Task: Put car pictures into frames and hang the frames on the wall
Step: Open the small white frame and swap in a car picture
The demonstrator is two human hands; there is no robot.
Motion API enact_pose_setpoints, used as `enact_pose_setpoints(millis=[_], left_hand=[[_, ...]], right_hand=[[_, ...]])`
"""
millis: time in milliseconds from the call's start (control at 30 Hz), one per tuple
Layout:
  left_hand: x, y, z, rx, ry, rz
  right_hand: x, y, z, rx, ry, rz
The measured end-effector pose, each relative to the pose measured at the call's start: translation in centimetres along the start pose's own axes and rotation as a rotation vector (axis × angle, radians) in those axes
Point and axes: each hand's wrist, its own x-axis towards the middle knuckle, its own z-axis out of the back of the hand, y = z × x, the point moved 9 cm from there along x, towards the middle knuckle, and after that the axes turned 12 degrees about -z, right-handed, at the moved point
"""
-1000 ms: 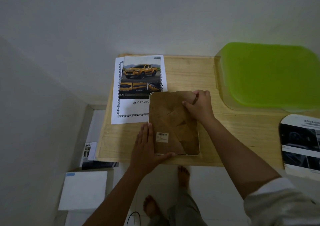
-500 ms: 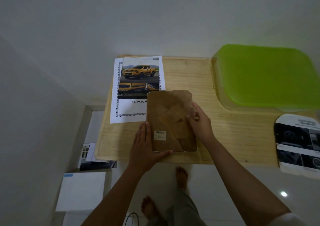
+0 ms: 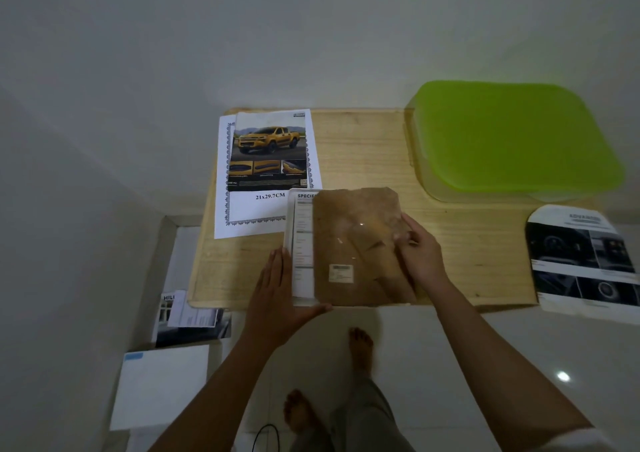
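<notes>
A white picture frame (image 3: pixel 290 244) lies face down near the front edge of the wooden table (image 3: pixel 363 147). Its brown backing board (image 3: pixel 356 244) is shifted to the right, baring a printed sheet (image 3: pixel 303 244) with text inside the frame. My right hand (image 3: pixel 420 254) grips the board's right edge. My left hand (image 3: pixel 277 292) lies flat against the frame's left side, thumb along its front edge. A picture of a yellow pickup truck (image 3: pixel 268 154) rests on a white bordered sheet (image 3: pixel 242 216) behind the frame.
A box with a green lid (image 3: pixel 512 136) stands at the table's back right. A car brochure (image 3: pixel 585 261) overhangs the right end. On the floor at left lie papers (image 3: pixel 190 316) and a white box (image 3: pixel 162 386). My bare feet (image 3: pixel 360 347) stand below the table.
My right hand slid down the board's right edge and pulled the backing board rightward, uncovering the printed sheet in the frame. My left hand stayed at the frame's left corner.
</notes>
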Motion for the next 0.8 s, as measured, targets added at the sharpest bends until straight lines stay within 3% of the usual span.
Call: enact_pose_setpoints(millis=[233,400,633,800], left_hand=[[-0.7,-0.1,0.1,-0.010,0.006,0.009],[-1.1,-0.4,0.5,-0.011,-0.012,0.017],[-1.8,-0.2,0.5,0.012,-0.003,0.019],[-2.2,0.1,1.1,-0.014,-0.007,0.025]], right_hand=[[-2.7,-4.1,6.1,-0.023,-0.208,-0.098],[-4.3,-4.5,6.3,-0.130,-0.300,-0.037],[-6.4,-1.5,-2.7,-0.632,-0.022,0.252],[-5.7,-2.8,-4.2,-0.778,0.019,0.228]])
